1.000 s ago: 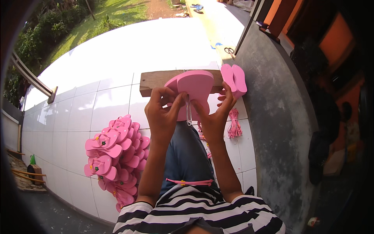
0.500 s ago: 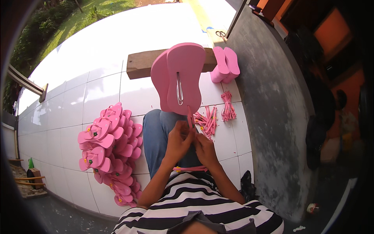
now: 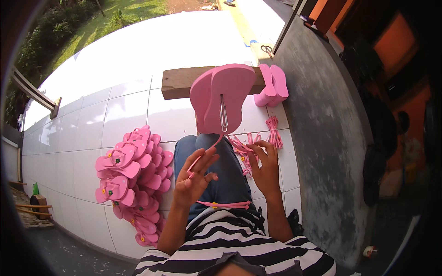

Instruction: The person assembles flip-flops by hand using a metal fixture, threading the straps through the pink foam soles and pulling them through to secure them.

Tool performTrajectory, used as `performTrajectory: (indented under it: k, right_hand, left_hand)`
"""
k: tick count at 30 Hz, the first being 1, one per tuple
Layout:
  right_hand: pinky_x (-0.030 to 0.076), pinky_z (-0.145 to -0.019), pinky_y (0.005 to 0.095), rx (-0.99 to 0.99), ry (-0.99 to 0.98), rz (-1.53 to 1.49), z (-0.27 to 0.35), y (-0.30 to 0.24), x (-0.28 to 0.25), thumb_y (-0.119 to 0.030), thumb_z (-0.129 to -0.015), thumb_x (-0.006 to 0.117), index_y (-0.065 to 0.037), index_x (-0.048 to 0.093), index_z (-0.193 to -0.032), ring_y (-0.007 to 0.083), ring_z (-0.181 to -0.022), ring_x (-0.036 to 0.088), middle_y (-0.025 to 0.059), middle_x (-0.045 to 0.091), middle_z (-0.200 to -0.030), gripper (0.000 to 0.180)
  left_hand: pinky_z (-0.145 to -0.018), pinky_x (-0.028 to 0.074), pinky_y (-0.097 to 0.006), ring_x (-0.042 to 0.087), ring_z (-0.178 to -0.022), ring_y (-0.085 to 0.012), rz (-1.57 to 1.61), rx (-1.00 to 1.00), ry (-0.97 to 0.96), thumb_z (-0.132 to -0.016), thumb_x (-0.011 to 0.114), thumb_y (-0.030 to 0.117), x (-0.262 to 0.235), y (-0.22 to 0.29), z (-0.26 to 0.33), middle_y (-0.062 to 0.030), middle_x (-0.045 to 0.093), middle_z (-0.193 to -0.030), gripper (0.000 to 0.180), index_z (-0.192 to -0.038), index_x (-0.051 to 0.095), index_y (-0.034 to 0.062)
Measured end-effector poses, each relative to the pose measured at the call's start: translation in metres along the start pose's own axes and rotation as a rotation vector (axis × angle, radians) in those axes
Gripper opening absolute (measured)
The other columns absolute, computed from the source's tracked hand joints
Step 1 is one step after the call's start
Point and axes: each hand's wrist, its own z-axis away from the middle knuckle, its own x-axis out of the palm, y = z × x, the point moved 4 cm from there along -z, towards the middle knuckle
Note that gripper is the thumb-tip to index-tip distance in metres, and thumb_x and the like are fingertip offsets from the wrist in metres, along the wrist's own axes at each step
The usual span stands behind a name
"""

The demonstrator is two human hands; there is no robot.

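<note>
Two pink flip-flop soles (image 3: 230, 92) stand one against the other on a wooden beam, with a looped metal wire tool (image 3: 223, 115) on the face of the front one. From the sole's lower end a thin pink strap (image 3: 218, 140) parts into two arms. One arm lies across the fingers of my left hand (image 3: 195, 179), which holds it loosely, thumb apart. The other runs right to the fingertips of my right hand (image 3: 264, 168), where it is pinched. Another pink strap with a yellow flower (image 3: 214, 204) rests across my lap.
The wooden beam (image 3: 177, 83) is beyond my knees. A pile of finished pink flip-flops (image 3: 138, 175) lies left. Right are loose straps (image 3: 246, 171), a tied strap bundle (image 3: 274, 131), more pink soles (image 3: 278, 83) and a grey wall (image 3: 322, 138). Scissors (image 3: 266, 48) lie farther off.
My hands, close together at the strap before, have moved apart, spreading its two arms left and right. The soles and beam appear slightly lower and farther right in the view.
</note>
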Motion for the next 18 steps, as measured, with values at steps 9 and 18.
performTrajectory:
  k: [9,18]
  right_hand:
    - [0.046,-0.099,0.0377,-0.338,-0.283,-0.756,-0.026,-0.063,0.019,-0.017,-0.094,0.065,-0.002,0.066,-0.115,0.0248,-0.113,0.06,0.0124,0.066,-0.113,0.026]
    - [0.053,-0.087,0.0316,-0.134,-0.211,-1.222,-0.041,-0.055,0.024,0.0,-0.091,0.067,0.003,0.066,-0.105,0.0179,-0.094,0.067,0.0125,0.07,-0.099,0.014]
  left_hand:
    - [-0.047,0.034,-0.024,0.047,-0.051,-0.0053,-0.753,0.024,-0.45,-0.1,0.06,0.025,-0.001,0.014,-0.041,0.0006,0.053,-0.057,0.033,-0.084,0.07,-0.0015]
    - [-0.047,0.029,-0.021,0.042,-0.05,-0.0018,-0.822,0.01,-0.467,-0.096,0.067,0.024,0.009,0.02,-0.06,0.0049,0.051,-0.056,0.026,-0.083,0.07,0.0012]
